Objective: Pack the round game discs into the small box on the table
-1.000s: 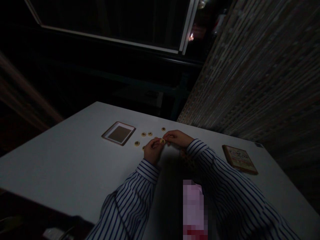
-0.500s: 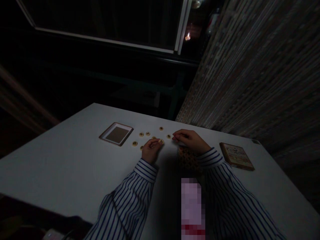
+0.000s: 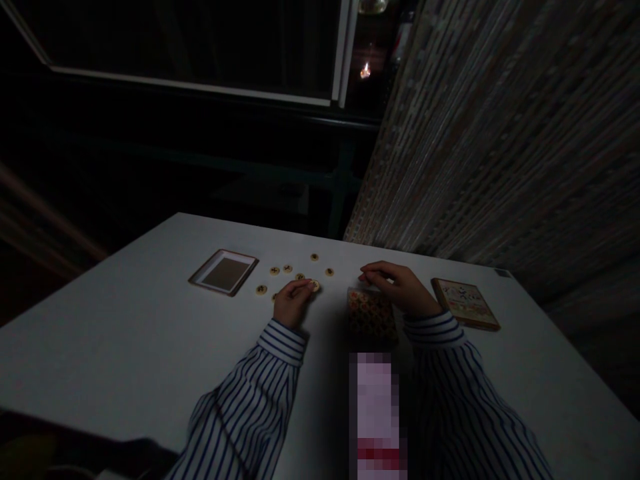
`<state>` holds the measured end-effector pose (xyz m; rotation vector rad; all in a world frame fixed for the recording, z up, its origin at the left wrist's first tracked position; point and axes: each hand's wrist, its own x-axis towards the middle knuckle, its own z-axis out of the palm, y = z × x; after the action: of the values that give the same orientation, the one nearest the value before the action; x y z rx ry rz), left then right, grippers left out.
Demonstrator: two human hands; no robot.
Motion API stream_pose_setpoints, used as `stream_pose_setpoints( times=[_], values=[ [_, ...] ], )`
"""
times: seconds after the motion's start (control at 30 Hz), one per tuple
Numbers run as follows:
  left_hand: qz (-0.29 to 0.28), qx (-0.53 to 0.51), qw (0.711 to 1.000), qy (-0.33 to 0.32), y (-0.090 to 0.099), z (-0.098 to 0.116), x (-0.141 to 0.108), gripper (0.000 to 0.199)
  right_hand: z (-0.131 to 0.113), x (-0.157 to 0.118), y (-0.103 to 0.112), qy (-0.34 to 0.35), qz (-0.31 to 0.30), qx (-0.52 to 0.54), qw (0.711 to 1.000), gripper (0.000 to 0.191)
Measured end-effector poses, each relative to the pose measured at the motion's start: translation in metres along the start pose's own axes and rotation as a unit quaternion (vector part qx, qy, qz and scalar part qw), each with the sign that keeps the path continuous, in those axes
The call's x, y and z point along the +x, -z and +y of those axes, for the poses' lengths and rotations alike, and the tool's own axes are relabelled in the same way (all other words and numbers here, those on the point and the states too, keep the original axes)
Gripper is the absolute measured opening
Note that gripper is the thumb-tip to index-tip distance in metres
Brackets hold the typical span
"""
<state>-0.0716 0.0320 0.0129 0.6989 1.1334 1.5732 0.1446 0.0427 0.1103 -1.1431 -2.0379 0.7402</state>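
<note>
My left hand [image 3: 293, 301] is closed in a pinch on a round, pale Chinese chess piece [image 3: 315, 286] with a dark mark, just above the white table [image 3: 150, 320]. Several like pieces lie loose beyond and left of it, among them a piece [image 3: 261, 290] nearest the left and a piece [image 3: 315, 257] farthest back. My right hand [image 3: 397, 285] hovers by the far right corner of a box [image 3: 373, 317] filled with many round pieces in dim light. Its fingers are drawn together, and nothing shows between them. Another piece [image 3: 329, 272] lies left of those fingertips.
On the left of the table lies an open shallow tray or lid [image 3: 197, 281] with a brown inside. A flat box with a printed cover [image 3: 466, 303] rests at the right. String curtains [image 3: 475, 133] hang behind the table's right side. The room is dark.
My right hand has drawn back to the right, away from the loose piece, uncovering more of the box. My left hand still pinches its piece. The whole view has shifted slightly.
</note>
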Motion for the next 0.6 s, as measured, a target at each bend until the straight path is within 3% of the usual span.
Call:
stream_pose_setpoints(
  times=[0.27,0.6],
  values=[
    [-0.020,-0.014,1.000,0.003,0.000,-0.007,-0.001,0.033,0.016,-0.008,0.003,0.000,-0.008,-0.016,1.000,0.024],
    [-0.032,-0.010,0.999,0.016,-0.013,-0.005,-0.013,0.036,0.019,-0.013,0.011,0.033,-0.043,-0.087,0.995,0.025]
  ],
)
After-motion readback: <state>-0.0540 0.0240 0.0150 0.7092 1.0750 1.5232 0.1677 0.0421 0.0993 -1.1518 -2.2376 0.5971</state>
